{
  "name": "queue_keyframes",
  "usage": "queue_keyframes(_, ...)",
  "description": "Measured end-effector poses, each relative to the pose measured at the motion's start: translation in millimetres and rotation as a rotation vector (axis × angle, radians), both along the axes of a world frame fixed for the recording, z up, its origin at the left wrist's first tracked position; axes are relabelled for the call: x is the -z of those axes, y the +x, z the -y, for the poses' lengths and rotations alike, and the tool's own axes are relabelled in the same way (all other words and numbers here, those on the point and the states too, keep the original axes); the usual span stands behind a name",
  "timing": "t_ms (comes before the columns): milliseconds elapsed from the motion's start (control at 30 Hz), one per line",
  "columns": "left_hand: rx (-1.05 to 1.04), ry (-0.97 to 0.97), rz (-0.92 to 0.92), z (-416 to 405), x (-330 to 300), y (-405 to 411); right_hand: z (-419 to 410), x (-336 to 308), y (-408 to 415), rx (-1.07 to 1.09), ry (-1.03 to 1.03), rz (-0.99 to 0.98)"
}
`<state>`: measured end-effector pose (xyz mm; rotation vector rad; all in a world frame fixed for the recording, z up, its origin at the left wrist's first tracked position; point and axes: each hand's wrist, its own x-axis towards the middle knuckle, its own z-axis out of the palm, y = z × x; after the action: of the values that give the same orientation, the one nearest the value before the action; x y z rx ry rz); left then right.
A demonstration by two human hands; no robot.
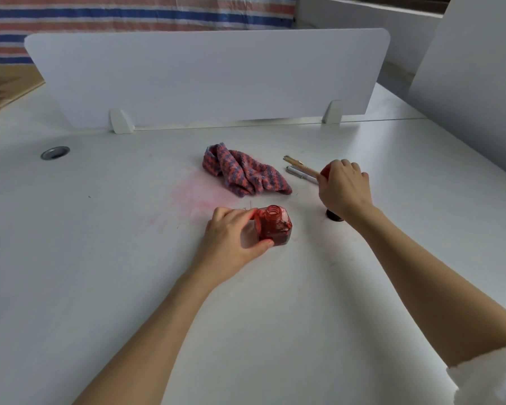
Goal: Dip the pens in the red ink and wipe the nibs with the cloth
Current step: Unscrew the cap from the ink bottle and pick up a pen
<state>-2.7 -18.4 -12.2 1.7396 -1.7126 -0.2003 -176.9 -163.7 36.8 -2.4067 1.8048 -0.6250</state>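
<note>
1. The square glass bottle of red ink (pixel 273 226) is standing upright and uncapped on the white bench (pixel 100 258), just in front of the cloth.
2. The left hand (pixel 234 238) is steadying this bottle from its left side; its fingers (pixel 247 214) are curling against the far shoulder while the thumb is pressing the near lower edge, so the bottle is being pinched between them.
3. The right hand (pixel 343 188) is reaching over the pens; its fingers (pixel 349 168) are closing around the tan wooden-looking pen (pixel 300 166), whose free end is pointing away to the left. Red staining is showing at the fingertips. Whether the pen is lifted off the bench cannot be told.
4. A silver metal pen (pixel 301 174) is lying on the bench just beside the tan one, its near end hidden by the right hand.
5. The crumpled red-and-blue striped cloth (pixel 244 172) is lying between the bottle and the upright white divider panel (pixel 208 77), left of the pens.
6. A small dark round cap (pixel 334 215) is resting on the bench under the right wrist.
7. A faint pink ink smear (pixel 196 194) is marking the bench left of the cloth.
</note>
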Motion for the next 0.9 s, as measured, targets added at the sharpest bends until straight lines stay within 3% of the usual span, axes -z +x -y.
queue_keyframes(133, -0.072, -0.035, 0.018, 0.0, -0.1, -0.3, -38.4, -8.8, -8.0, -0.247, -0.019, 0.420)
queue_keyframes(267, -0.110, -0.087, 0.058, -1.1, 0.0, -0.2, -78.5, -0.8, -20.2, -0.537, -0.032, 0.592)
queue_keyframes(533, 0.092, -0.331, 0.083, -30.5, -22.1, 0.6, -101.1, 30.6, -43.2, -0.645, 0.206, 0.476)
queue_keyframes(767, 0.215, -0.232, 0.407, -32.3, -15.0, -17.0, -114.3, 29.2, -32.9, -0.691, 0.313, 0.522)
queue_keyframes(900, 0.198, -0.225, 0.424, -32.5, -17.3, -15.8, -113.1, 29.7, -33.2, -0.654, 0.312, 0.541)
